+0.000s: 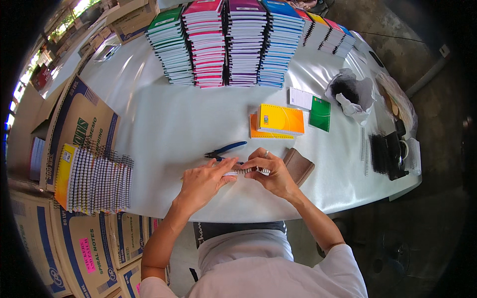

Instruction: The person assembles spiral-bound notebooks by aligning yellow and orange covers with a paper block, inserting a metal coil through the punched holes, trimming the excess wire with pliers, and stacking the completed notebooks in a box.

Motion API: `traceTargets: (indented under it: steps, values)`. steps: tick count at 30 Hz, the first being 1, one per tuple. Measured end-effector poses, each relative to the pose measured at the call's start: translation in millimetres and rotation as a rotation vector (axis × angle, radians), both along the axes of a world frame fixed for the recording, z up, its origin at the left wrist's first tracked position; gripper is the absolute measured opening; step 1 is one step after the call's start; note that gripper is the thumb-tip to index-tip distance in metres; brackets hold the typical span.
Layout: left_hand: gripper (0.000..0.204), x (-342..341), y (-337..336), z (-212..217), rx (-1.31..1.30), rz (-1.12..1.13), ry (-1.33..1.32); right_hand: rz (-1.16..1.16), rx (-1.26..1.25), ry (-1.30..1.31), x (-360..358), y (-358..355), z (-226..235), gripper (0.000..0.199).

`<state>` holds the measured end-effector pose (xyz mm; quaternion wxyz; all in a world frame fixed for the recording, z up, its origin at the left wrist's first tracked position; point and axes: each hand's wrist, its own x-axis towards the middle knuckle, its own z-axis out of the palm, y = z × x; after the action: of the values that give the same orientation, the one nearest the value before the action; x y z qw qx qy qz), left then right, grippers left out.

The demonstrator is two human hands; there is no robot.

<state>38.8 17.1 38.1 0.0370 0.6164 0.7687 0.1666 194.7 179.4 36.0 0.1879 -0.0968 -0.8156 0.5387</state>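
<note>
Just nearer than the blue-handled pliers point(226, 147), the left hand point(204, 183) is clamped on a small pad point(230, 174), fingers laid along its top and thumb underneath; most of the pad is hidden, only a white edge showing. The right hand point(270, 175) lies below and to the right of the pliers, its thumb and fingertips pinched together on a wire coil point(244, 171) that runs along the pad's edge; how far the coil is threaded, I cannot tell. A brown pouch point(299, 166) is right of the pliers, beside the right hand. Well left of the pliers stands a row of spiral notebooks point(99, 182), and loose coils point(366, 154) lie far to their right. Beyond the pliers, up and to the right, yellow notepads point(281, 119) rest partly over an orange one point(256, 130), with a green cover point(320, 114) past them. Farthest beyond the pliers rise tall notebook stacks point(243, 49).
</note>
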Motion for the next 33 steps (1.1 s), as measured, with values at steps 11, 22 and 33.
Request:
traceTargets:
  steps: [11, 22, 33]
  values:
    - [0.053, -1.5, 0.0, 5.5, -0.042, 0.004, -0.040, 0.140, 0.323, -0.074, -1.6, 3.3, 19.9, 0.026]
    - [0.056, -2.0, 2.8, -1.3, -0.024, 0.023, 0.005, 0.081, 0.432, -0.081, 1.1, -4.0, 13.1, 0.025]
    - [0.053, 3.6, 2.1, 11.4, -0.114, -0.112, 0.054, 0.126, 0.407, -0.240, 9.1, -5.1, 30.6, 0.015]
